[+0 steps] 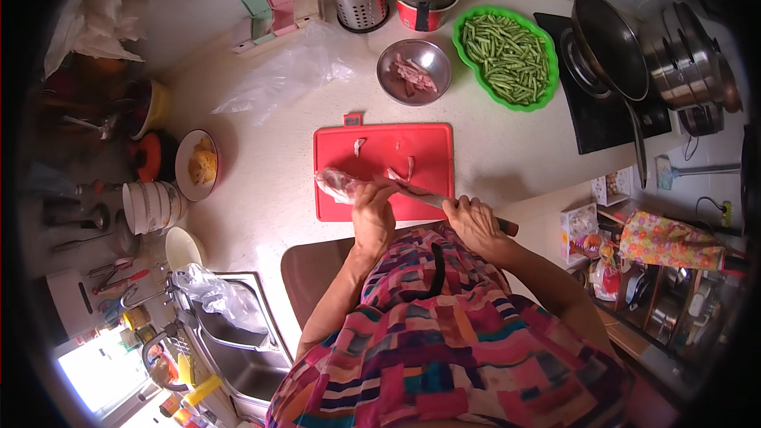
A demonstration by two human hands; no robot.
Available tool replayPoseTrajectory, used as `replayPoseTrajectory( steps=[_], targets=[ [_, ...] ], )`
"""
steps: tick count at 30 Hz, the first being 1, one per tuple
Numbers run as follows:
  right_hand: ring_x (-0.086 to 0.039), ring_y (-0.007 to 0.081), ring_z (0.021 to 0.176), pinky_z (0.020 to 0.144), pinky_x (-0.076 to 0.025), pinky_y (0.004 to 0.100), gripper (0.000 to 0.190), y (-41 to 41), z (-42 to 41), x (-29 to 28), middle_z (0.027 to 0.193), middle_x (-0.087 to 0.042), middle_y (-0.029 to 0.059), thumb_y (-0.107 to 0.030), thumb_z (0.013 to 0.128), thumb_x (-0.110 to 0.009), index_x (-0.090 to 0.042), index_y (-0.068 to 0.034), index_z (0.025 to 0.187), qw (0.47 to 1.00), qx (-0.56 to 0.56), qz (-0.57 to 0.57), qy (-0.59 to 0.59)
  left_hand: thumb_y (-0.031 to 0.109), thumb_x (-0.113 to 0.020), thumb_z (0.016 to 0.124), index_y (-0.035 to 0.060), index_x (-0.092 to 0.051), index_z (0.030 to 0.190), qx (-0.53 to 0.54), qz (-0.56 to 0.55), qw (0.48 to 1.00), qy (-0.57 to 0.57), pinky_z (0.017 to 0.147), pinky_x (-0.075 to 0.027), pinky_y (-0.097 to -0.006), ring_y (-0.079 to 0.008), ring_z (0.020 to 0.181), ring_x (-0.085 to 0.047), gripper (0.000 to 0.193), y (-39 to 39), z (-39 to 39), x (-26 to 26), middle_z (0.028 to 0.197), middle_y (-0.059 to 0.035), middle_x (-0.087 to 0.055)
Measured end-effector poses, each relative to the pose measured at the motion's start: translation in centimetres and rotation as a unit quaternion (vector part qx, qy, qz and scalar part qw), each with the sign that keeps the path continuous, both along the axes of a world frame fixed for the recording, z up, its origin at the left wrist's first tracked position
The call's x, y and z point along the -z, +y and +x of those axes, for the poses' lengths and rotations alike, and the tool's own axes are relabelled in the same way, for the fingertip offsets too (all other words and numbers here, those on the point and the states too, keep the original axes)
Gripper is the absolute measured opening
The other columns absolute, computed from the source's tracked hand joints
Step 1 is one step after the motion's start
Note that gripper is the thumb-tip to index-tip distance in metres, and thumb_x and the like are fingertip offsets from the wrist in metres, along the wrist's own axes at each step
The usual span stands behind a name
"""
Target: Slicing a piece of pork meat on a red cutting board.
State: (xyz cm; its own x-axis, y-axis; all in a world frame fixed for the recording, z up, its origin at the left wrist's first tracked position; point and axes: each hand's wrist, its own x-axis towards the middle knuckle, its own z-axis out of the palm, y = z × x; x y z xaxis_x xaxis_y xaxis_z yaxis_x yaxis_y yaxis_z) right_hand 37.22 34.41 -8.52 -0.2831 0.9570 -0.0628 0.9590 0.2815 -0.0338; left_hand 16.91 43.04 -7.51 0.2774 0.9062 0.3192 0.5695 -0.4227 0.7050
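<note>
A piece of raw meat (336,184) with pale fat lies at the left side of a red plastic cutting board (377,139). My left hand (373,217) presses on its right end, fingers curled over it. My right hand (475,223) is closed around the handle of a kitchen knife (429,197). The blade points left across the lower part of the board, its tip side close to my left fingers and the meat. Small strips of meat (410,167) and a pale scrap (359,146) are scattered on the board. My fingers hide where blade and meat meet.
Behind the board stands a steel bowl (437,58) with cut meat strips. Right of it, a green basket (555,65) holds chopped green beans. A frying pan (609,41) rests on the hob at right. A plastic bag (291,68) and sink (250,368) are at left.
</note>
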Motion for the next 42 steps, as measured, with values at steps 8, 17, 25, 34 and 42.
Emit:
replayPoseTrajectory(
  steps=[8, 17, 25, 34, 42],
  targets=[
    [-0.056, 0.0157, 0.052, 0.041, -0.043, 0.0260, 0.017, 1.6, -0.4, -1.1, 0.062, -0.055, 0.0090, -0.013, 0.073, -0.061, -0.052, -0.003, 0.083, 0.990, -0.068, 0.060, -0.105, -0.005, -0.052, 0.071, 0.0054, -0.070, 0.090, 0.167, -0.083, 0.980, 0.072, 0.079, -0.049, -0.0416, -0.0330, 0.089, -0.060, 0.028, 1.1, 2.1, 2.4, 0.088, -0.0134, -0.065],
    [-0.062, 0.0292, 0.055, 0.044, -0.046, 0.0376, 0.012, -0.9, 4.1, -0.1, 0.058, -0.055, 0.0159, -0.013, 0.084, -0.058, -0.051, -0.002, 0.084, 0.990, -0.008, -0.027, 0.141, -0.008, -0.052, 0.074, 0.0007, -0.066, 0.087, -0.052, -0.104, 0.993, -0.008, 0.073, -0.051, -0.0430, -0.0376, 0.082, -0.062, 0.021, 4.1, 0.5, 1.6, 0.087, -0.0192, -0.063],
    [-0.052, 0.0147, 0.042, 0.039, -0.040, 0.0310, 0.027, -1.2, 6.8, 4.8, 0.054, -0.053, 0.0066, -0.024, 0.098, -0.047, -0.052, -0.001, 0.086, 0.763, 0.222, -0.313, 0.520, -0.003, -0.058, 0.071, -0.0063, -0.043, 0.114, -0.079, -0.185, 0.956, 0.215, 0.079, -0.048, -0.0488, -0.0449, 0.092, -0.055, 0.046, 0.6, 3.1, 6.6, 0.109, -0.0322, -0.048],
    [-0.049, 0.0113, 0.039, 0.036, -0.039, 0.0270, 0.030, -0.1, 4.1, 6.2, 0.055, -0.051, 0.0043, -0.028, 0.100, -0.043, -0.054, 0.000, 0.103, 0.722, 0.183, -0.408, 0.528, 0.000, -0.066, 0.070, -0.0023, -0.057, 0.095, -0.172, -0.134, 0.975, 0.052, 0.078, -0.048, -0.0435, -0.0364, 0.093, -0.055, 0.026, 0.5, 4.3, 8.5, 0.092, -0.0202, -0.060],
    [-0.049, 0.0115, 0.039, 0.036, -0.038, 0.0272, 0.028, 2.1, 4.7, 1.1, 0.053, -0.051, 0.0045, -0.026, 0.100, -0.044, -0.053, 0.000, 0.096, 0.748, 0.159, -0.357, 0.536, 0.005, -0.072, 0.070, 0.0010, -0.061, 0.093, -0.181, -0.157, 0.967, -0.084, 0.070, -0.052, -0.0374, -0.0280, 0.082, -0.062, 0.026, 3.3, 5.3, 5.4, 0.089, -0.0144, -0.063]
  ],
)
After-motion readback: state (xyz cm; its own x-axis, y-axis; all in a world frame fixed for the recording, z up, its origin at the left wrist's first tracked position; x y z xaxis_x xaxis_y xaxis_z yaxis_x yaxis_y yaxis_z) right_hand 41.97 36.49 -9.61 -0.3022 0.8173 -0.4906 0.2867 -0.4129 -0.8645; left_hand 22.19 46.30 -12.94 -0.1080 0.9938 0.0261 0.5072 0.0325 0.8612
